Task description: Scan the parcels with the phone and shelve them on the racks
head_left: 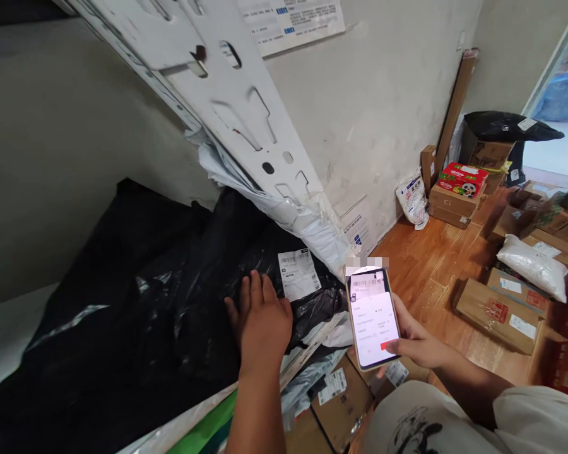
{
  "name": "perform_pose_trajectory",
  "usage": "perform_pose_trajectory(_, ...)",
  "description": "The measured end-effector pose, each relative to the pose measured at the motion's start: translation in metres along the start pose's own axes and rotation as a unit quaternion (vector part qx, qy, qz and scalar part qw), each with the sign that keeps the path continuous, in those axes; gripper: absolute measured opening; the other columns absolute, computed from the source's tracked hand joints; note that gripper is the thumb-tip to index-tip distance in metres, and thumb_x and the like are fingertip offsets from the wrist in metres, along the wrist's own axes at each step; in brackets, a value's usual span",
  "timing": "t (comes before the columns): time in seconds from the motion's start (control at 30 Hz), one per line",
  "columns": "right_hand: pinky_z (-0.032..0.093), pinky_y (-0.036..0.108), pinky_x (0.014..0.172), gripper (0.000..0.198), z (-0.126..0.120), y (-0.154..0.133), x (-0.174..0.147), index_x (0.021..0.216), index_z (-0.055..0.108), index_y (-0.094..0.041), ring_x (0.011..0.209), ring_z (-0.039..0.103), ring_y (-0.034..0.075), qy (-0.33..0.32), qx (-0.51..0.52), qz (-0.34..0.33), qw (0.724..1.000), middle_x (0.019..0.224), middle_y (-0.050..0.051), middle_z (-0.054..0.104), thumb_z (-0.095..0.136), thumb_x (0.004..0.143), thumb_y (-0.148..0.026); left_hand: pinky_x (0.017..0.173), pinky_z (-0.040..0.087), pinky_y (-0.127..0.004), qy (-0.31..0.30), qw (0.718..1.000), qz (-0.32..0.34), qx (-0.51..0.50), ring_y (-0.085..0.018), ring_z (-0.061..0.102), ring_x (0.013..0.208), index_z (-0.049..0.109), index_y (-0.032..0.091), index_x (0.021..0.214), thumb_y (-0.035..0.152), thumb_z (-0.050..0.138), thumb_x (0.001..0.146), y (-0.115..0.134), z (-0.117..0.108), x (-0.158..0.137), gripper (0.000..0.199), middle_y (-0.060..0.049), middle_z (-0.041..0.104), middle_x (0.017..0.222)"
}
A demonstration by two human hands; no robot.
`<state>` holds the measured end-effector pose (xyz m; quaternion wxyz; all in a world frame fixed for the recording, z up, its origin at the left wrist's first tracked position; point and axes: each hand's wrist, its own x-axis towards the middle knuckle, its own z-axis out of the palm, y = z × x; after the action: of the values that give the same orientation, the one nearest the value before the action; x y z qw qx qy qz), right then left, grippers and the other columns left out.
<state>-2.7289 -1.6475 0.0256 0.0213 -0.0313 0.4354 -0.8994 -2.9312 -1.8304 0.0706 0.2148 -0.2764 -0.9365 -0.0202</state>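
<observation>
White perforated shelf upright [246, 113] leans diagonally across the wall. Printed notice [293, 22] taped to the wall above it. Grey poly mailers [284, 211] wedged under the upright. Wood floor [421, 265] to the right carries cardboard boxes [495, 312]; a white sack [532, 265] lies on one. Red carton [464, 178] sits on a stacked box by the wall, white bag [413, 198] just beside it. Tall flat box [457, 101] leans in the corner near a black bag [506, 126].

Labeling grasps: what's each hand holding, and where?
Right hand grips a slim lit-screen smartphone by its lower right edge. Left hand lies flat on a black plastic parcel bag, holding nothing.
</observation>
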Motion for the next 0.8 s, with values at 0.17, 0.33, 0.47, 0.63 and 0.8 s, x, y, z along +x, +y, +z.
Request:
perform_pose_trajectory(0.17, 0.06, 0.035, 0.065, 0.095, -0.005, 0.005, -0.006, 0.152, 0.009, -0.041, 0.081, 0.067, 0.017, 0.013, -0.007, -0.009, 1.0, 0.133, 0.007, 0.059, 0.075, 0.085, -0.034, 0.118, 0.027, -0.065, -0.032, 0.999, -0.021, 0.012, -0.038, 0.038, 0.144, 0.05, -0.01, 0.139, 0.023, 0.025, 0.094, 0.001, 0.0, 0.0, 0.061, -0.026, 0.043, 0.154)
perform_pose_trajectory(0.33, 0.061, 0.035, 0.066, 0.104, -0.009, 0.006, -0.01, 0.155, -0.005, -0.041, 0.09, 0.069, 0.021, 0.014, -0.012, -0.001, 1.0, 0.141, 0.012, 0.055, 0.074, 0.087, -0.035, 0.119, 0.029, -0.061, -0.036, 0.999, -0.026, 0.022, -0.036, 0.039, 0.145, 0.051, -0.007, 0.14, 0.023, 0.027, 0.092, 0.001, -0.002, 0.0, 0.061, -0.024, 0.043, 0.154)
perform_pose_trajectory(0.47, 0.061, 0.035, 0.066, 0.103, -0.013, 0.008, -0.012, 0.154, -0.008, -0.041, 0.092, 0.07, 0.022, 0.007, -0.009, -0.002, 1.0, 0.142, 0.012, 0.054, 0.071, 0.088, -0.035, 0.12, 0.029, -0.06, -0.034, 0.999, -0.026, 0.023, -0.035, 0.04, 0.145, 0.052, -0.007, 0.139, 0.023, 0.027, 0.092, 0.001, -0.001, -0.001, 0.061, -0.024, 0.043, 0.154)
perform_pose_trajectory(0.63, 0.061, 0.033, 0.063, 0.096, -0.018, 0.008, -0.013, 0.153, 0.007, -0.041, 0.089, 0.069, 0.02, 0.022, -0.01, 0.001, 1.0, 0.142, 0.011, 0.054, 0.074, 0.085, -0.033, 0.119, 0.031, -0.059, 0.006, 0.999, -0.034, -0.038, -0.034, 0.048, 0.139, 0.064, 0.0, 0.129, 0.023, 0.032, 0.092, 0.001, -0.002, 0.004, 0.053, -0.022, 0.056, 0.144)
perform_pose_trajectory(0.8, 0.062, 0.032, 0.063, 0.09, -0.022, 0.006, -0.009, 0.15, 0.014, -0.043, 0.083, 0.069, 0.016, 0.009, 0.001, -0.007, 1.0, 0.129, 0.004, 0.06, 0.074, 0.085, -0.029, 0.097, 0.055, -0.036, 0.159, 0.974, 0.019, -0.16, -0.022, 0.07, 0.105, 0.072, 0.014, 0.11, 0.027, 0.049, 0.096, 0.034, -0.062, -0.016, 0.03, -0.011, 0.074, 0.113)
